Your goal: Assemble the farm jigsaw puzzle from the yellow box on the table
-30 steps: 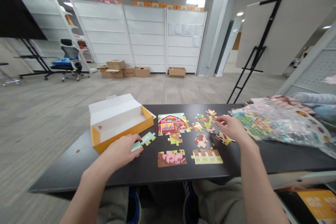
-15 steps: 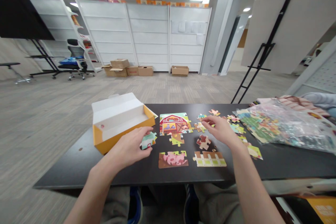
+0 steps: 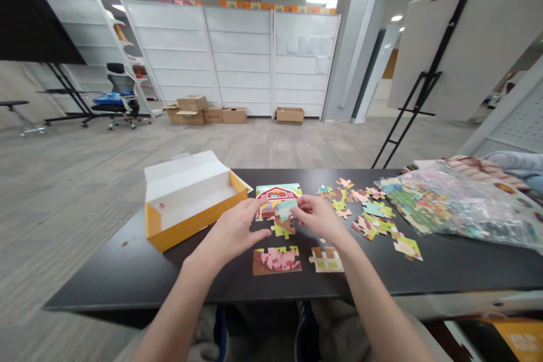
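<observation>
My left hand (image 3: 235, 232) and my right hand (image 3: 317, 216) meet over the middle of the black table (image 3: 106, 271). Both pinch a small teal puzzle piece (image 3: 285, 207) held just above the joined red barn section (image 3: 278, 193). A pink pig section (image 3: 276, 259) and a fence section (image 3: 326, 260) lie below the hands. A yellow-green piece (image 3: 283, 230) sits between them. Several loose pieces (image 3: 373, 220) are scattered to the right of my right hand.
An open yellow box (image 3: 190, 198) with a white inside stands at the left of the table. A clear plastic bag of puzzle sheets (image 3: 458, 203) lies at the right. Beyond are cardboard boxes, white shelving, an office chair and an easel.
My left hand carried the teal piece from beside the box rightwards to the barn section. My right hand left the loose pieces and moved left to meet it.
</observation>
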